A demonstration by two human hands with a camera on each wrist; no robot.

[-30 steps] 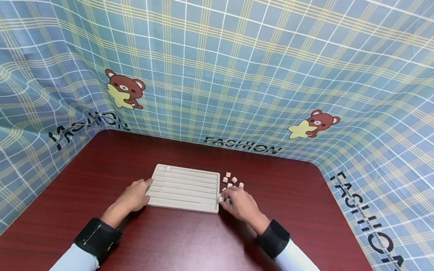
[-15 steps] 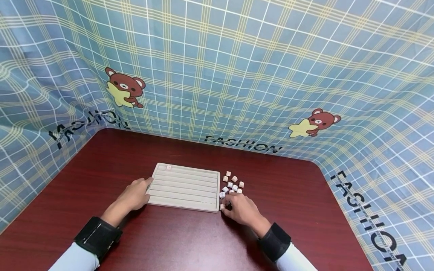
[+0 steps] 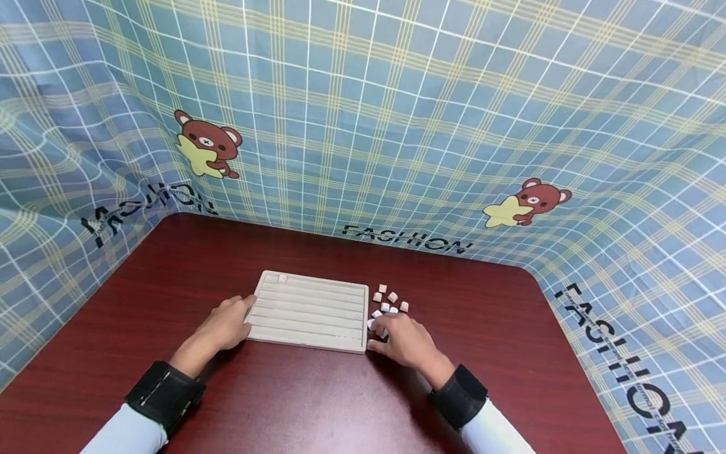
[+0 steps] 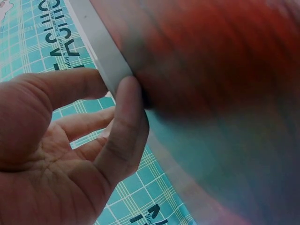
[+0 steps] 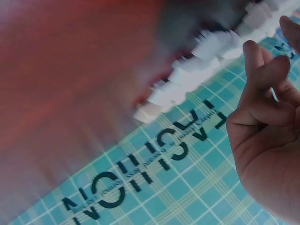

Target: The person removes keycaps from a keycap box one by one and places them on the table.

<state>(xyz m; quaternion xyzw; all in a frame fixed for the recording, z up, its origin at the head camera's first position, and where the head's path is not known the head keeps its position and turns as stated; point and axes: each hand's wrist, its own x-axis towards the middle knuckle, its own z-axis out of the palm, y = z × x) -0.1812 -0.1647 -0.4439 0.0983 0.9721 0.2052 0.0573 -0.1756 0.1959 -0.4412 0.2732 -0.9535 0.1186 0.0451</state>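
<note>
A flat cream tray (image 3: 309, 308) with long ridges lies on the table, one small pale keycap (image 3: 282, 278) in its far left corner. My left hand (image 3: 224, 323) grips the tray's left edge; in the left wrist view, thumb and fingers sit on either side of the tray's rim (image 4: 105, 51). Just right of the tray, my right hand (image 3: 407, 340) is low over several loose keycaps (image 3: 386, 307), thumb near the tray's front right corner. The right wrist view shows that hand's thumb and fingertips apart, with keycaps (image 5: 187, 75) beyond them. The hand hides some keycaps.
The dark red table (image 3: 295, 403) stretches around the tray on all sides. A blue checked cloth (image 3: 363, 126) with bears and lettering hangs behind the table and along both sides. Black bands (image 3: 164, 396) circle both wrists.
My right hand has shifted slightly away from me, its thumb and fingers spreading over the keycaps. The keycap by the tray's front right corner is now out of sight. The left hand keeps its hold.
</note>
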